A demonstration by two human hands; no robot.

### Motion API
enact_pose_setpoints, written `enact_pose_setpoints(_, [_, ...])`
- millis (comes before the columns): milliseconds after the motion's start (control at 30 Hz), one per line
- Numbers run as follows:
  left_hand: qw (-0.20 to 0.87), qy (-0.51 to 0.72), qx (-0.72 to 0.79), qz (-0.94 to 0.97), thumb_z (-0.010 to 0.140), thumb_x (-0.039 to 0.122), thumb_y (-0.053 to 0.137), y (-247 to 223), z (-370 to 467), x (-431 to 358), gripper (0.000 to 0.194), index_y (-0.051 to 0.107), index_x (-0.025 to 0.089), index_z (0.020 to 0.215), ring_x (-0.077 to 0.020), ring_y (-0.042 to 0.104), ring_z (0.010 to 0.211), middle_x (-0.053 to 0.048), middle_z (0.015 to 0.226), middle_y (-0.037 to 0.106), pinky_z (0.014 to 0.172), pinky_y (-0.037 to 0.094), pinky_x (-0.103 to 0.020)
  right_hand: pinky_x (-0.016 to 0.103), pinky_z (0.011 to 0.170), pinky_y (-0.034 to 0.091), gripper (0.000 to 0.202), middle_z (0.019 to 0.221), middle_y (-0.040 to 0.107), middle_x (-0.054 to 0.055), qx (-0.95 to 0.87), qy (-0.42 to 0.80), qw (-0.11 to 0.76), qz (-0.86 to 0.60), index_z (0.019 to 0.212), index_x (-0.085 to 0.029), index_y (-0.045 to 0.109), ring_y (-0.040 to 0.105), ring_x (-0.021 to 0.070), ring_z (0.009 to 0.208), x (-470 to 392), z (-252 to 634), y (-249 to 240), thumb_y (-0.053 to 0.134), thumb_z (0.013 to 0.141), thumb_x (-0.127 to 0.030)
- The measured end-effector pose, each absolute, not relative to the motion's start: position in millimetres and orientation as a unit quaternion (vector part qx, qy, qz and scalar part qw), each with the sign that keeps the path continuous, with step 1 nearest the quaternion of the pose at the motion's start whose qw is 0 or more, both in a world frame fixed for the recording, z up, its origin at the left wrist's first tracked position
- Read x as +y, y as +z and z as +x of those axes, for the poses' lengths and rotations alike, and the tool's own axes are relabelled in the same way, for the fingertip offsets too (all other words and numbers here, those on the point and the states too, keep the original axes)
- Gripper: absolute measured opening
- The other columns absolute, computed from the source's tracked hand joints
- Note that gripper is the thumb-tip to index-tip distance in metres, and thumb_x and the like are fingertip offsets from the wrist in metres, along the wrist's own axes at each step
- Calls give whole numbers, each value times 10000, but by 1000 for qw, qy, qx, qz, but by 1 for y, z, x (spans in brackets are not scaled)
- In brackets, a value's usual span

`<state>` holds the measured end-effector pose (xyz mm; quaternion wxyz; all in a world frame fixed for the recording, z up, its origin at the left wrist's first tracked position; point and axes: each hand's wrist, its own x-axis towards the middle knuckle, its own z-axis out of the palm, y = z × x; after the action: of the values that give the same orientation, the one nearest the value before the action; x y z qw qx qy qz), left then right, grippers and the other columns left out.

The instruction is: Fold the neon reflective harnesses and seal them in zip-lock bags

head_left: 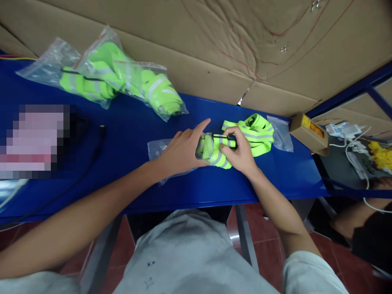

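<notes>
A rolled neon-yellow reflective strap [221, 157] with grey bands and a black edge piece lies partly inside a clear plastic bag [157, 149]. My left hand [182, 149] is curled around the bag at its mouth, one finger stretched out and the palm hiding much of the bag. From the right, my right hand [240, 153] grips the roll's outer end between thumb and bent fingers. Just beyond that hand lies a second, loosely coiled reflective strap [263, 132], outside any bag.
Several bagged neon straps [107, 75] lie at the back left of the blue table [190, 192]. An unused-looking clear bag [280, 134] and a cardboard box [309, 132] are at the right. A black cable [96, 147] runs left. Another person's arm [352, 216] shows far right.
</notes>
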<state>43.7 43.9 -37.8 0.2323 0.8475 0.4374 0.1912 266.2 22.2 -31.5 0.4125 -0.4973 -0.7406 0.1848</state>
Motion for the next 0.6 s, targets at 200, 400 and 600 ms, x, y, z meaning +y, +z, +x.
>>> enact_pose_setpoints(200, [262,197,431,841,769,487,834,-43,39,50,1129,237,208,1685,-401,643,1233,-182,1392,644,1075,465,-570,344,863,487,177,929,609,13,-751,194,387,-499,937,-245,534,597,184,898,24,270,-33,649,962,-377])
enact_pose_setpoints(400, [305,190,398,844,760,435,846,-44,35,56,1017,354,215,1622,-358,581,1357,-160,1520,570,1134,440,-494,375,937,517,153,1050,674,39,-791,225,355,-445,1032,-252,599,640,205,1011,24,271,-32,666,989,-382])
enact_pose_setpoints(600, [205,138,374,894,777,435,847,-45,45,41,928,414,149,1546,-397,557,1366,-191,1486,571,1136,409,-525,412,1001,538,161,1079,715,46,-762,188,415,-460,1033,-276,671,669,234,1080,17,255,-39,737,958,-401])
